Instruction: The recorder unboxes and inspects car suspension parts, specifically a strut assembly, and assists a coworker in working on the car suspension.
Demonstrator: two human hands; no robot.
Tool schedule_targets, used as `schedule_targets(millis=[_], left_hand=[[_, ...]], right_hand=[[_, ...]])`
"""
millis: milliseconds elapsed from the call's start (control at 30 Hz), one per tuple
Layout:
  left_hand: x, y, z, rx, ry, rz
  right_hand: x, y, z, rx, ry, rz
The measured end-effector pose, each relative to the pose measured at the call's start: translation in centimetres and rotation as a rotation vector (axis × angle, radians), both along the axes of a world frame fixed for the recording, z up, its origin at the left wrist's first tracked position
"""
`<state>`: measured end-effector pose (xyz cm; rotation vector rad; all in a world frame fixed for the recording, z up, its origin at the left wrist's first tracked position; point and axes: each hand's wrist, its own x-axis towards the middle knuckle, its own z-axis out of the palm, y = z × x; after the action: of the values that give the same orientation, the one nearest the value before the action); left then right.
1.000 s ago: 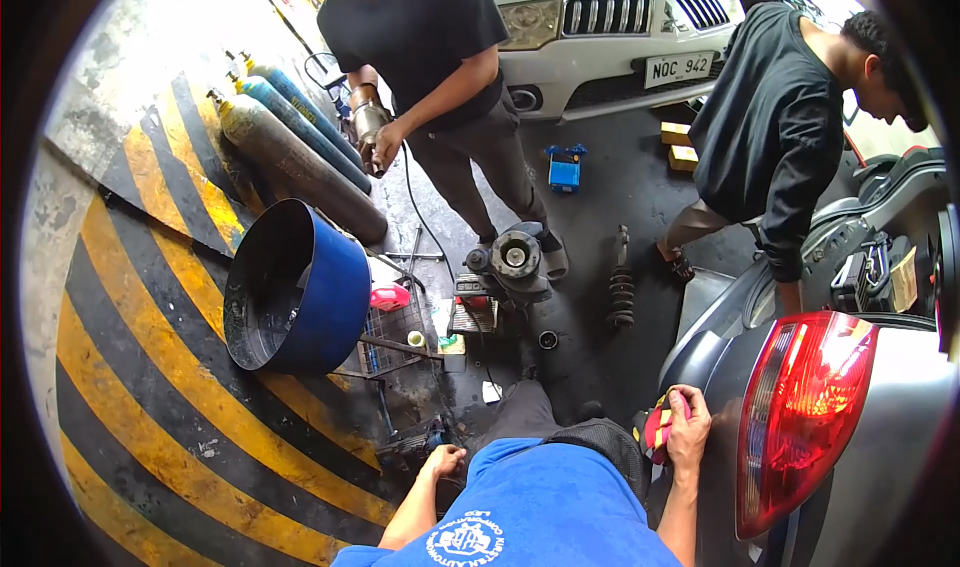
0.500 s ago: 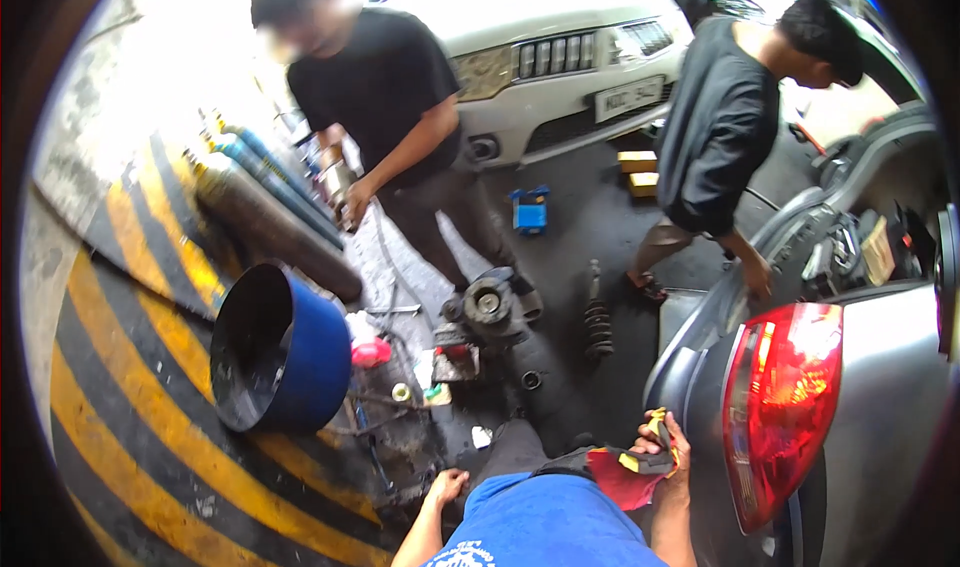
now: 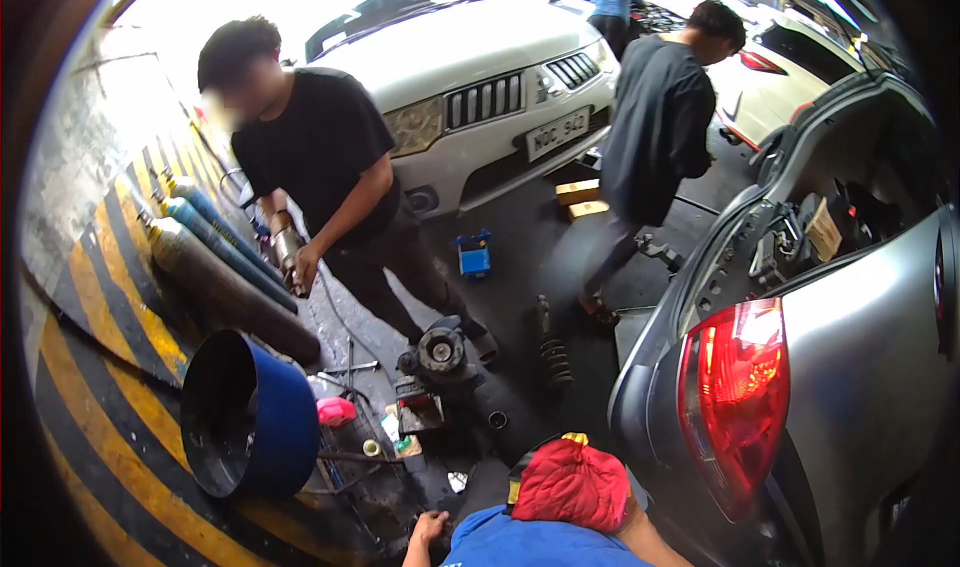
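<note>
In front of my blue shirt (image 3: pixel 540 547) hangs a red quilted cloth (image 3: pixel 575 485) with black and yellow edging. My right hand (image 3: pixel 630 519) holds it from the right; its fingers are mostly behind the fabric. Low at the left, my left hand (image 3: pixel 430 529) has its fingers curled in, and whatever they may hold is hidden. A dirty metal hub part (image 3: pixel 441 351) stands on the floor ahead. A coil-spring strut (image 3: pixel 553 352) lies to the right of it, with a small dark ring (image 3: pixel 498 420) nearer to me.
A silver car with a red tail light (image 3: pixel 735 402) stands close on my right. To the left is a blue drum (image 3: pixel 285 427), with gas cylinders (image 3: pixel 215 277) behind. One person (image 3: pixel 320 137) holds a metal tool; another (image 3: pixel 655 117) stands near the white car (image 3: pixel 480 57).
The red cloth has come up and spread in front of my shirt, covering my right fingers. My view has shifted. The person on the right has drawn a hand back from the silver car.
</note>
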<state>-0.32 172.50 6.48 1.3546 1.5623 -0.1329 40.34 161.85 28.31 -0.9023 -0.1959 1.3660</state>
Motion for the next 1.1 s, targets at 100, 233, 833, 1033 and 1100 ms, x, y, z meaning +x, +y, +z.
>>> schedule_targets(millis=[100, 233, 833, 1033, 1100], left_hand=[[-0.1, 0.4, -1.6, -0.020, -0.106, 0.147], [1.1, 0.6, -1.2, -0.039, -0.132, 0.168], [-0.4, -3.5, 2.7, -0.130, -0.016, 0.236], [-0.3, -3.1, 2.7, -0.156, -0.008, 0.238], [-0.4, -2.8, 2.4, -0.161, -0.018, 0.233]], right_hand=[[-0.9, 0.3, 0.2, -0.018, 0.352, 0.137], [-0.4, 0.5, 0.4, 0.015, 0.527, 0.132], [2.6, 0.9, -6.4, -0.095, 0.434, -0.197], [3.5, 1.6, -6.6, -0.131, 0.400, -0.175], [3.3, 2.3, -5.5, -0.188, 0.349, -0.178]])
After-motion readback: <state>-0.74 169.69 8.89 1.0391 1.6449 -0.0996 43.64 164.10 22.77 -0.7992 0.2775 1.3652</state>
